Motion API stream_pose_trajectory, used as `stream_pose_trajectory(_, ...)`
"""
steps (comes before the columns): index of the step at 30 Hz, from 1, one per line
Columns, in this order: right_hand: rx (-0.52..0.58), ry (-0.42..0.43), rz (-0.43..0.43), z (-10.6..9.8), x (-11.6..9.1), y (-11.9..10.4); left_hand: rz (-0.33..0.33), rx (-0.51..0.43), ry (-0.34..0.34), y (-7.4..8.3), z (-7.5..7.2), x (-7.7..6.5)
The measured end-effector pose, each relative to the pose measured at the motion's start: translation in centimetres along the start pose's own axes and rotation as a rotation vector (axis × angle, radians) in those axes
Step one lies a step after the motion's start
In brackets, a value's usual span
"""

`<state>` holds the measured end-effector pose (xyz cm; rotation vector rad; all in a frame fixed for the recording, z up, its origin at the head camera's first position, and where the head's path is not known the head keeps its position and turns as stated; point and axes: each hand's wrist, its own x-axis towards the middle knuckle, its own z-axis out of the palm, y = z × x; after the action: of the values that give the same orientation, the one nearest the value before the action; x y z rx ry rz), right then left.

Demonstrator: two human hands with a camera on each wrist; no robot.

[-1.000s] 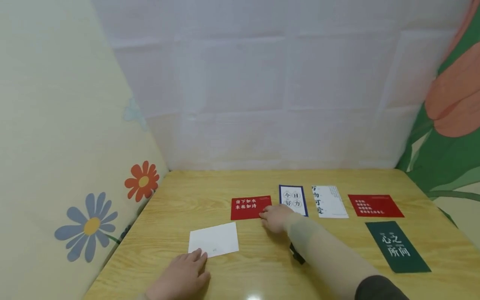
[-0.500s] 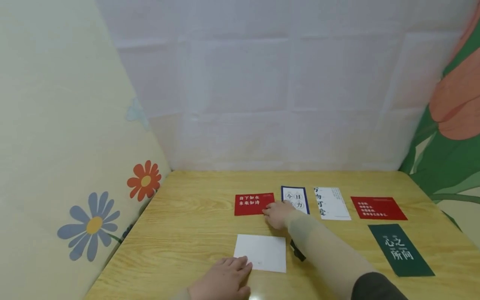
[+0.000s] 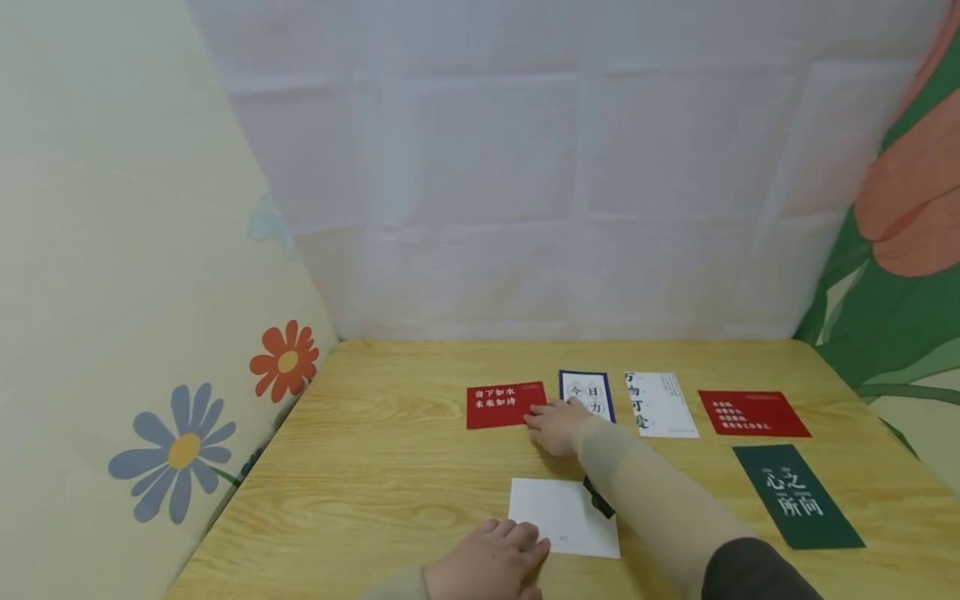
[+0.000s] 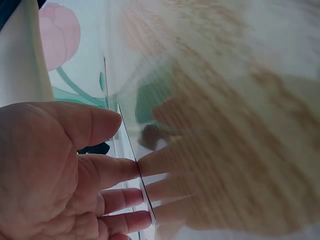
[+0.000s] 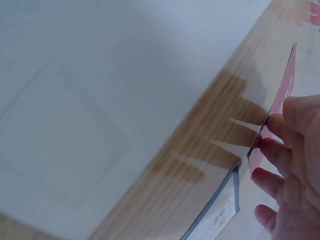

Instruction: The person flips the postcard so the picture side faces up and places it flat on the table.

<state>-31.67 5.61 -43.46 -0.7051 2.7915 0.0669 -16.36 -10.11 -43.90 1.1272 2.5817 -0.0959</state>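
Observation:
In the head view, the fingertips of my left hand (image 3: 491, 560) press on the lower left corner of a blank-looking white card (image 3: 558, 521) lying flat. In the left wrist view its fingers (image 4: 115, 170) are nearly straight on the glossy tabletop. My right hand (image 3: 557, 425) rests its fingertips on the lower right corner of a red card (image 3: 501, 406) with white writing. The right wrist view shows these fingers (image 5: 275, 155) spread along the red card's edge. Just beside this hand is a blue-bordered card (image 3: 587, 390), partly covered by it.
Farther right lie a white card (image 3: 662, 406) with dark writing and a second red card (image 3: 753, 413). A dark green card (image 3: 798, 497) lies nearer on the right. The wooden table (image 3: 375, 467) meets a white cloth backdrop (image 3: 480, 208) and flower-printed side walls.
My left hand has slid the white card to the right, turning it slightly and bringing it nearer. The red card under my right hand has shifted a little toward the backdrop.

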Motion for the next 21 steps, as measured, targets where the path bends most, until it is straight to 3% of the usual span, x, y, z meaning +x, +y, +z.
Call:
stream_pose_trajectory(6, 0.159, 0.060, -0.035, 0.3, -1.1, 0.9, 0.033, 0.016, 0.034, -0.3, 0.1, -0.1)
stream_pose_trajectory(13, 0.368, 0.130, -0.069, 0.7, -4.1, 2.1, 0.022, -0.015, 0.034, -0.3, 0.1, 0.2)
stream_pose_trajectory(18, 0.402, 0.128, -0.084, 1.4, -6.2, 3.0, 0.007, -0.085, 0.011, -0.4, -0.1, 0.2)
stream_pose_trajectory(21, 0.384, 0.147, -0.106, 1.9, -7.4, 3.4, 0.017, -0.094, 0.033, -0.6, -0.2, 0.2)
